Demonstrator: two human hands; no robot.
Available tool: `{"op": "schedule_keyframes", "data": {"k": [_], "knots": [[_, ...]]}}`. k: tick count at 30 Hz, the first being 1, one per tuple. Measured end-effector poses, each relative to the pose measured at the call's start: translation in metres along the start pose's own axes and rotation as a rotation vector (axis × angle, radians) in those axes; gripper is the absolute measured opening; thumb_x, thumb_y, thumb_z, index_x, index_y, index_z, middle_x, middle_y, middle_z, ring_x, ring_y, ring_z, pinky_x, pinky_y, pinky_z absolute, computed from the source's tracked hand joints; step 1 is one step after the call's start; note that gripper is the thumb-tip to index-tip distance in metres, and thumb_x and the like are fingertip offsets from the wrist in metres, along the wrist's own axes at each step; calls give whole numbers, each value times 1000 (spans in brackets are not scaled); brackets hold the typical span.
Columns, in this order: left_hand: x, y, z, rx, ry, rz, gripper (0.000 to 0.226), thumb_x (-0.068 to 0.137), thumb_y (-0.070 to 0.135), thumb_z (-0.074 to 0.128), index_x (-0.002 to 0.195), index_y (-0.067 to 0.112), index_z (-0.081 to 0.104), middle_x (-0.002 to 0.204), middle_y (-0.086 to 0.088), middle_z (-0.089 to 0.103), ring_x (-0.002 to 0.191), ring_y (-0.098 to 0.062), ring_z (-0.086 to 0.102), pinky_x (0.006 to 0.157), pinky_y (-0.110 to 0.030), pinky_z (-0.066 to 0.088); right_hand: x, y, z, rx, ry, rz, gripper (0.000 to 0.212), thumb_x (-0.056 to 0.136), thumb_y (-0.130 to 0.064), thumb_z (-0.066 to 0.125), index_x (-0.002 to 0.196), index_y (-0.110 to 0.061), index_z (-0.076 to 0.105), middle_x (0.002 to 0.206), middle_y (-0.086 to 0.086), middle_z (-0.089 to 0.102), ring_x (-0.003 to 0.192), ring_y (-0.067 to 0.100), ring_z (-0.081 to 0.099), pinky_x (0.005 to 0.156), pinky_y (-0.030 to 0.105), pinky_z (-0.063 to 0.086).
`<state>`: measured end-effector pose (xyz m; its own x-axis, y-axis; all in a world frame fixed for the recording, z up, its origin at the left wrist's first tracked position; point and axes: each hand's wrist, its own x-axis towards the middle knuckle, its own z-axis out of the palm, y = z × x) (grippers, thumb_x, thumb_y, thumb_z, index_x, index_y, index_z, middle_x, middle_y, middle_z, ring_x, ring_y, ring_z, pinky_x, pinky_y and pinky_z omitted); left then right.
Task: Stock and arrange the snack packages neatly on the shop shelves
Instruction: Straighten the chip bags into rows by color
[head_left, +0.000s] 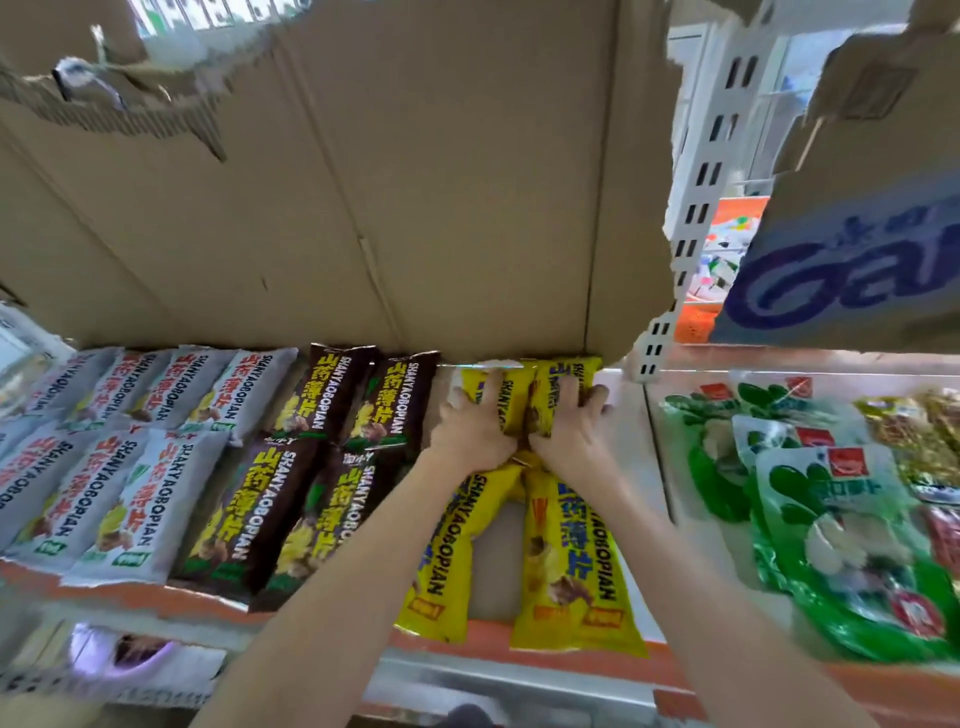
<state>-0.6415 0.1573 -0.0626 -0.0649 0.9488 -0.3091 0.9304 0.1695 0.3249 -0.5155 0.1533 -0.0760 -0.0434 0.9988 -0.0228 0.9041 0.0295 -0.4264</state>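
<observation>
Both forearms reach up from six o'clock toward the middle of the shelf (631, 452), and the hands sit side by side on the rear pair of yellow snack bags (511, 387). Left hand (475, 423) lies flat with fingers spread straight across the left bag; right hand (569, 423) presses the right bag, fingers mostly straight and curling slightly over its far edge at one o'clock (neither clearly grips). Two more yellow bags (569, 558) lie at the shelf front, at five o'clock from the hands, with a bare gap between them. Brown bags (311, 462) fill the next column toward nine o'clock, and grey bags (111, 457) lie beyond those. Green packets (831, 525) crowd the neighbouring shelf at three o'clock. Overhead, at twelve o'clock, hangs a cardboard box (389, 171).
</observation>
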Motion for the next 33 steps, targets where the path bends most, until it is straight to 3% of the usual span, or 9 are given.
{"op": "schedule_keyframes", "data": {"k": [4,8,10,13,17,24,28,31,33], "knots": [[6,-4,-4,-61,13,62,87,85,29,57,148,28,-2,138,-32,18,131,-48,20,108,-45,23,-11,12,1,18,1,-77,65,79,-21,59,132,-2,27,117,24,36,106,42,39,90,43,35],[18,-2,-13,-84,100,94,85,85,27,57,149,24,1,137,-31,18,131,-49,16,109,-45,18,-9,14,-2,39,27,-94,66,86,-22,53,142,-11,22,129,26,27,115,42,35,94,41,32],[24,-1,-13,19,157,114,83,87,37,56,149,19,4,144,-30,10,135,-46,11,111,-45,16,-2,13,-2,-63,38,-66,63,92,-34,46,146,-16,18,144,28,11,131,43,21,103,44,27],[27,-6,-1,125,242,224,81,90,45,47,149,11,4,155,-19,-8,143,-34,-5,115,-45,4,7,15,1,-140,14,-77,64,95,-46,35,149,-22,12,156,10,-13,143,31,-8,112,52,8],[28,-11,18,178,284,297,78,92,45,40,149,10,1,156,-17,-8,144,-31,-11,116,-43,-4,6,17,9,-188,22,-152,63,95,-48,32,149,-28,7,157,3,-12,144,20,-11,114,52,-1],[39,-11,16,157,140,251,81,86,51,43,149,26,-2,155,-16,-14,140,-43,-16,114,-48,-3,21,15,10,-107,-25,-33,55,94,-51,30,146,-38,16,158,-2,-4,144,19,-6,110,46,17],[37,-8,-1,135,-36,212,85,86,46,49,149,28,-4,154,-13,-21,139,-41,-20,115,-48,-3,26,16,3,-66,-136,-41,56,96,-51,26,148,-34,12,158,-1,-7,144,21,-9,112,49,13],[25,-7,-26,33,-196,190,74,91,50,46,150,26,7,156,-9,-16,142,-37,-13,116,-43,2,15,22,-14,-1,-199,-40,52,98,-46,29,147,-32,19,158,0,-1,144,20,-5,112,51,10],[2,-12,-32,-16,-128,233,65,93,49,44,148,22,21,158,-10,0,144,-34,0,116,-40,9,-2,22,-23,1,-140,-72,48,98,-43,33,144,-27,29,156,1,10,143,21,4,112,46,15]]}}
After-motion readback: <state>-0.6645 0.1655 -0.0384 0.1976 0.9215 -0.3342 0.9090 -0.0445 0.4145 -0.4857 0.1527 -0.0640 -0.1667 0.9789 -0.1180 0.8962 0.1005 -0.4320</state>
